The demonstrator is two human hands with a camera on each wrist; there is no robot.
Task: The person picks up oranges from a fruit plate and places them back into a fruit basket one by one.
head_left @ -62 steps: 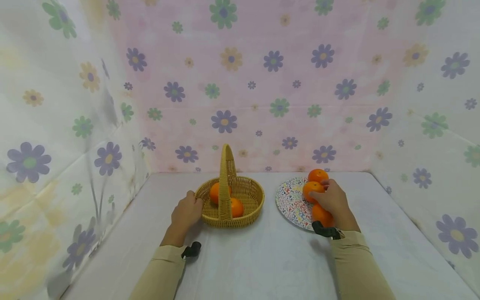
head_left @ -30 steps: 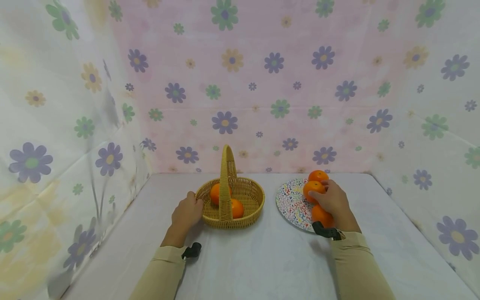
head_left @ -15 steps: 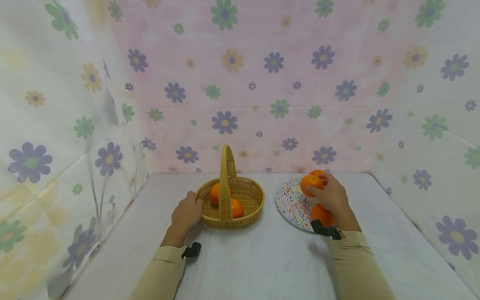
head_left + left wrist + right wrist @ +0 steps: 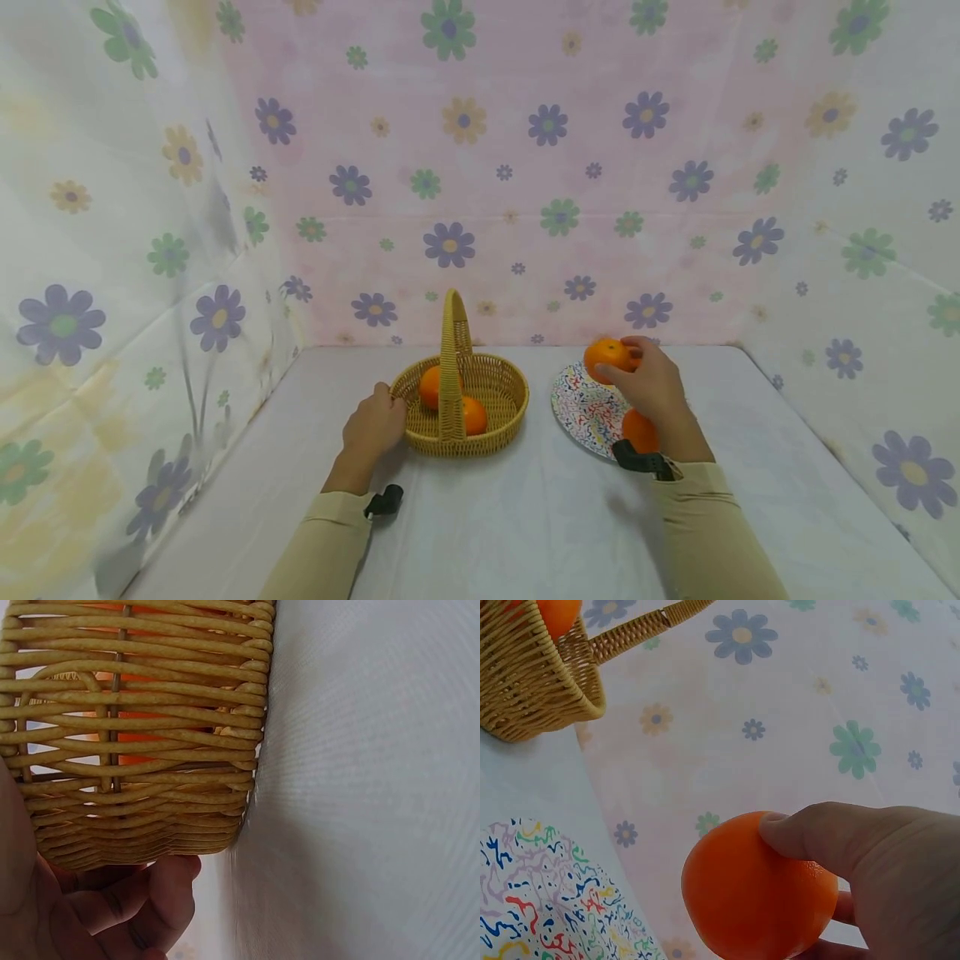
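My right hand [image 4: 651,383] grips an orange [image 4: 608,360] between thumb and fingers, held above the back of a speckled plate [image 4: 581,408]. In the right wrist view the thumb presses on the top of that orange [image 4: 757,889]. Another orange [image 4: 640,429] lies on the plate below my right wrist, and the one at the back is mostly hidden behind the hand. On the left, my left hand [image 4: 375,425] holds the rim of a woven basket [image 4: 491,433] with a tall handle; its fingers [image 4: 169,896] curl at the basket's end. Two oranges [image 4: 473,416] sit inside the basket.
The basket and plate stand side by side on a white-covered table [image 4: 510,517], a gap between them. A flowered cloth wall [image 4: 510,192] rises behind the table, with more cloth at both sides. The basket handle [image 4: 450,358] arches high above the rim.
My right hand has lifted the orange off the plate and moved it up and left. The left hand and the basket stay where they were.
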